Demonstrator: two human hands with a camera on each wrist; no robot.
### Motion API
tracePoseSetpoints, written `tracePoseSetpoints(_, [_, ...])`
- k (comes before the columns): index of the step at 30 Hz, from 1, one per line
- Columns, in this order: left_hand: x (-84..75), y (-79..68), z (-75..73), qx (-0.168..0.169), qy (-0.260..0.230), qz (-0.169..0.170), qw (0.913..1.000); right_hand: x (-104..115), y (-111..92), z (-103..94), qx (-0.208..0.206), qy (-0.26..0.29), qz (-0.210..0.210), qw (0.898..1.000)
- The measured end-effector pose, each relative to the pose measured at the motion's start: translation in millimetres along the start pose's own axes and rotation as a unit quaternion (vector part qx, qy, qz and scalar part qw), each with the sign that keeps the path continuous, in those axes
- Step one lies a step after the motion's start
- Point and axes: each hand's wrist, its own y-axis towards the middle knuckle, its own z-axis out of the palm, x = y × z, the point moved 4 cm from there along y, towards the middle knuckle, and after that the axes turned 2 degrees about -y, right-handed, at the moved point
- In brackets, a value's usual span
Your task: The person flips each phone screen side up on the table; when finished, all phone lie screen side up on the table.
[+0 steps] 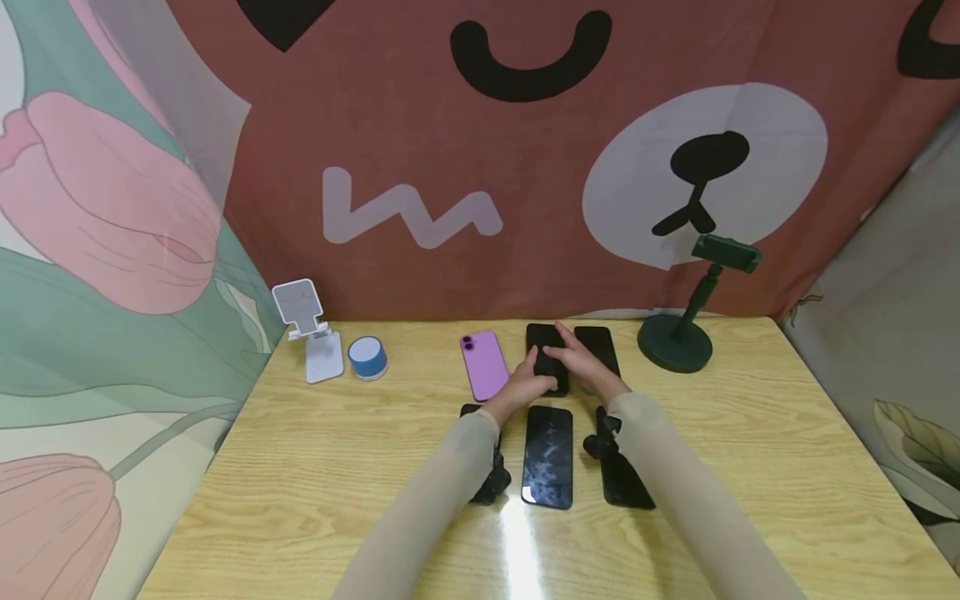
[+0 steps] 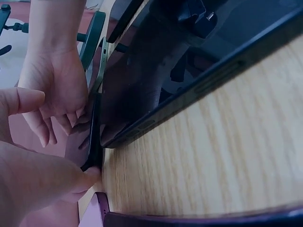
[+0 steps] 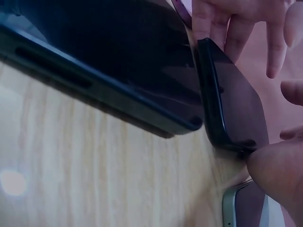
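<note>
Both hands are at a black phone (image 1: 553, 379) in the middle of the back row, which lies screen up. My left hand (image 1: 519, 387) touches its left side, with a fingertip against the phone's edge in the left wrist view. On the opposite side, my right hand (image 1: 588, 367) touches the phone's edge; its thumb reaches over the screen. Neither hand's fingers visibly curl round the phone. A purple phone (image 1: 486, 367) lies back up to the left, and another dark phone (image 1: 596, 340) lies to the right, partly hidden by the right hand.
Nearer me lie a dark-screened phone (image 1: 547, 458) in the middle, one (image 1: 471, 409) under the left forearm and one (image 1: 628, 487) by the right. A white stand (image 1: 322, 358) and blue cylinder (image 1: 367, 357) are at back left; a green stand (image 1: 675, 346) is at back right.
</note>
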Motion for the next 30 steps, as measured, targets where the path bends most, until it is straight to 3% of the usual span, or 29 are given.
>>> tracePoseSetpoints(6, [0.8,0.0,1.0,-0.01,0.023,0.008,0.9997,-2.1,-1.1,1.5,-0.016,0.001,-0.007,1.0])
tracePoseSetpoints(13, [2.1,-1.0,3.9,-0.014,0.063,-0.004,0.9979,-6.0,-1.3,4.9,-0.006,-0.026,0.005,1.0])
tracePoseSetpoints(21, [3.3,1.8,5.3,-0.026,0.074,-0.008,0.9969,-7.5,-2.6,3.8,-0.016,-0.009,0.011,1.0])
tracePoseSetpoints(30, [3.5,-0.3,3.2,-0.032,0.026,0.006,0.9991,-7.9,-9.5,2.7,-0.013,0.028,0.01,0.999])
